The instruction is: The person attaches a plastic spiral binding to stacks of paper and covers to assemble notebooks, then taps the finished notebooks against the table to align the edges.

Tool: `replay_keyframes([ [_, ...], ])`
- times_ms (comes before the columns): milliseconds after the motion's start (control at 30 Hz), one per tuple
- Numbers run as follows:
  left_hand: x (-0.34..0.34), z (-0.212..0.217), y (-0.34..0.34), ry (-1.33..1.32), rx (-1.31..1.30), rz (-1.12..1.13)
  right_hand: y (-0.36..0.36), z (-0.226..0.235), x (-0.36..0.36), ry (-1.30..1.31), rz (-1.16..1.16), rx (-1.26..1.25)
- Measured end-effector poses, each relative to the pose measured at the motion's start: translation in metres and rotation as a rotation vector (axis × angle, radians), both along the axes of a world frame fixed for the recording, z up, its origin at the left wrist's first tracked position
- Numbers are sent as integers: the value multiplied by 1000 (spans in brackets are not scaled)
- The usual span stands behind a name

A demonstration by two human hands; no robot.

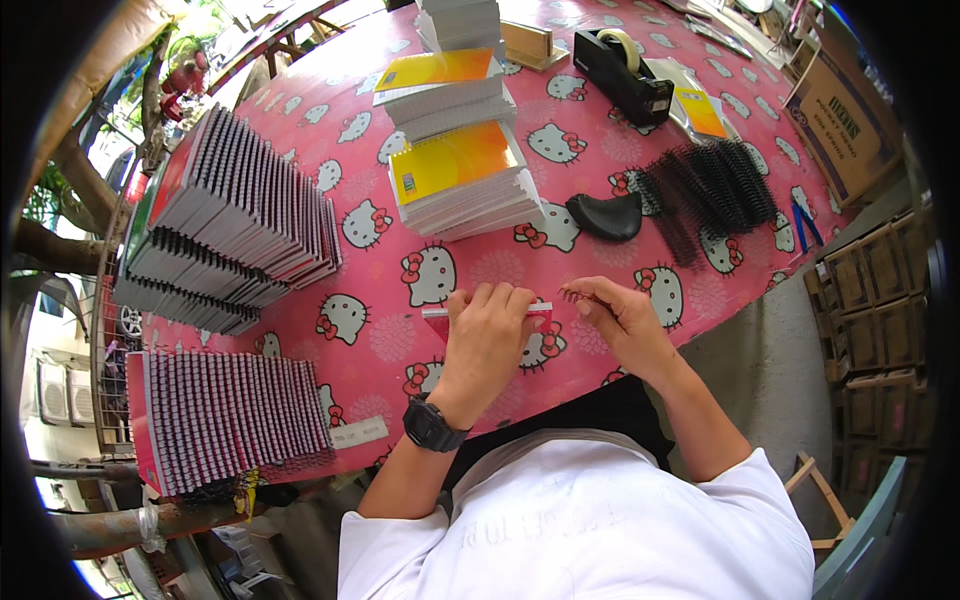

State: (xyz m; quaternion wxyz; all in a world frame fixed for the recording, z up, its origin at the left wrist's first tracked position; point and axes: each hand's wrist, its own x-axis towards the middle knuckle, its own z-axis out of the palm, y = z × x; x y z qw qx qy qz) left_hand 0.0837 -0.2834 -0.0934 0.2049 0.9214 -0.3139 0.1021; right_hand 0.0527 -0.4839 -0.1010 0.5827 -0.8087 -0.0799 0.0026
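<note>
My left hand point(483, 342) is closed over a small red-covered notebook point(541, 311), holding it with the white page edge facing up. Most of the notebook is hidden behind my fingers. Just right of it, my right hand point(630, 325) pinches a short dark binding coil point(573, 294) between thumb and fingers. The coil is near the notebook's right end, and a small gap shows between them. Beyond my hands lies a black pouch-like object point(606, 216), with a heap of black binding coils point(715, 190) to its right.
Spiral-bound notebooks stand in rows point(235, 205) at the left, with another row point(235, 420) nearer me. Stacks of loose yellow-covered pages point(455, 165) rise behind. A tape dispenser point(625, 80), blue-handled pliers point(805, 225) and a cardboard box point(845, 125) are at the right.
</note>
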Motion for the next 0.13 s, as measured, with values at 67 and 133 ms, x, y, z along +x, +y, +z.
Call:
replay_keyframes([
  [67, -1, 0, 0, -17, -8, -7, -7, 5, 8, -197, 55, -200],
  [133, -3, 0, 2, -1, -1, -25, -12, 1, 12, -259, 63, -241],
])
